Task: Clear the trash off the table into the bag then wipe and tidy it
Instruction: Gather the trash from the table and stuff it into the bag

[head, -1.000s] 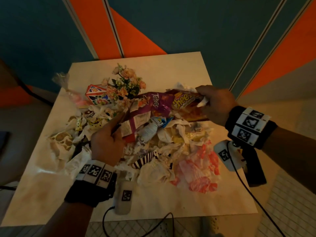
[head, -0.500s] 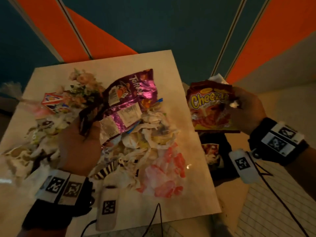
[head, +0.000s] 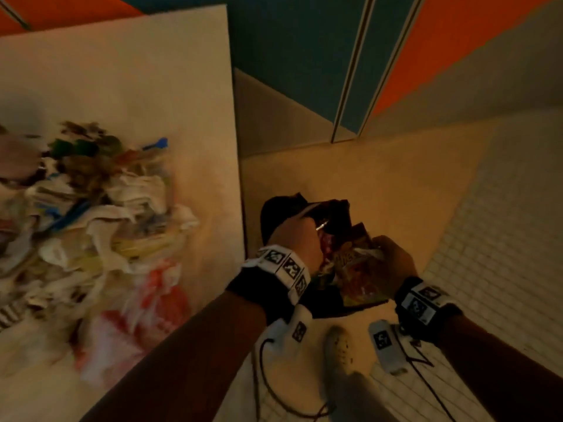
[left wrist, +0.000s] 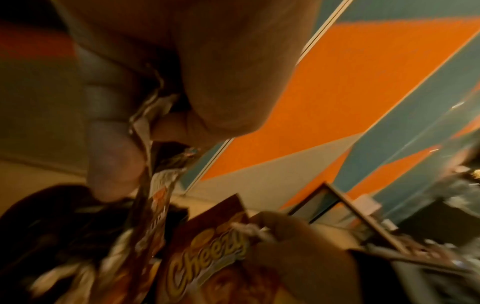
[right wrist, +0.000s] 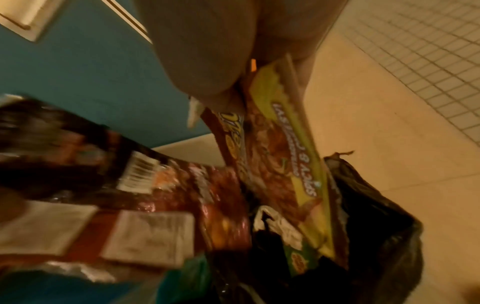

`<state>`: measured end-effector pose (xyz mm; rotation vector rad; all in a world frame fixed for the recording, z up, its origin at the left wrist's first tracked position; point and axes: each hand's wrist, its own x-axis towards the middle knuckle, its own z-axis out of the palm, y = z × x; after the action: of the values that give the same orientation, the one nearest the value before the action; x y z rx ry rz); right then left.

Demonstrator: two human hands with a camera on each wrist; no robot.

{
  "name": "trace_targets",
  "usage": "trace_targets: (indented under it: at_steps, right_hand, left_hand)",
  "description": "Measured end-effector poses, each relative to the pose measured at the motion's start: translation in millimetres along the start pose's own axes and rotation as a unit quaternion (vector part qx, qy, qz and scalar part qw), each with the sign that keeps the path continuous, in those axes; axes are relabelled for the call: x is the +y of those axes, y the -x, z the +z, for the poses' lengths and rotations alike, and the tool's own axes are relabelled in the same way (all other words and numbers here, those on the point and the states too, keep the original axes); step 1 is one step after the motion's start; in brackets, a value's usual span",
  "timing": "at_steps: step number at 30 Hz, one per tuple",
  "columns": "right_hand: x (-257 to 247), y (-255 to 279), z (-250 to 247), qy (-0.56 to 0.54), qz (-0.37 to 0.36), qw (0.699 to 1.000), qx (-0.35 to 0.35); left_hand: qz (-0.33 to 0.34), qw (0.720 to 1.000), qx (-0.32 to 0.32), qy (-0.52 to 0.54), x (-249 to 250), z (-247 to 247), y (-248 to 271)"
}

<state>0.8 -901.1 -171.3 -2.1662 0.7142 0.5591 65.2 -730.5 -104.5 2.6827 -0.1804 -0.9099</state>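
A black trash bag [head: 275, 211] sits open on the floor just right of the table [head: 152, 71]. My left hand [head: 294, 236] grips a purple snack wrapper [right wrist: 182, 185] over the bag's mouth; the same wrapper [left wrist: 153, 205] hangs from its fingers in the left wrist view. My right hand [head: 393, 260] pinches the red Cheezy chip bag [left wrist: 207, 261] and a yellow-edged wrapper [right wrist: 288, 148] beside it, also above the trash bag [right wrist: 376, 216]. A heap of crumpled paper and wrappers [head: 100, 217] still covers the table's left part.
A red-and-white plastic bag [head: 158, 296] lies at the near edge of the heap. My white shoe [head: 338, 345] stands on the beige floor below the hands. White small-tile flooring [head: 502, 239] runs to the right. A blue and orange wall [head: 335, 56] stands behind.
Both hands swung right and down from over the table to the trash bag on the floor, carrying the purple wrapper and the Cheezy bag. The head turned right with them.
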Motion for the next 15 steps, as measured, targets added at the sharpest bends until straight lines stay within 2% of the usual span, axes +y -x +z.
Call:
trace_targets:
  at_steps: [3, 7, 9, 11, 13, 15]
  right_hand:
    - [28, -28, 12, 0.011, 0.015, 0.999, -0.035]
    - [50, -50, 20, 0.046, 0.011, 0.997, -0.068]
    - [55, -56, 23, 0.043, 0.013, 0.996, -0.076]
    - [58, -60, 26, 0.031, 0.020, 0.996, -0.081]
    - [59, -65, 30, 0.034, 0.020, 0.995, -0.092]
    - [58, -71, 34, 0.049, 0.013, 0.993, -0.105]
  left_hand:
    - [-0.085, 0.996, -0.037, 0.013, 2, 43, -35]
    - [-0.176, 0.975, -0.058, 0.125, -18, 96, -62]
    - [-0.232, 0.940, -0.030, 0.248, -28, 121, -75]
    - [-0.288, 0.902, -0.014, 0.322, -34, 140, -84]
    - [-0.326, 0.882, -0.066, 0.333, -36, 152, -85]
    - [-0.332, 0.877, -0.070, 0.341, -40, 160, -84]
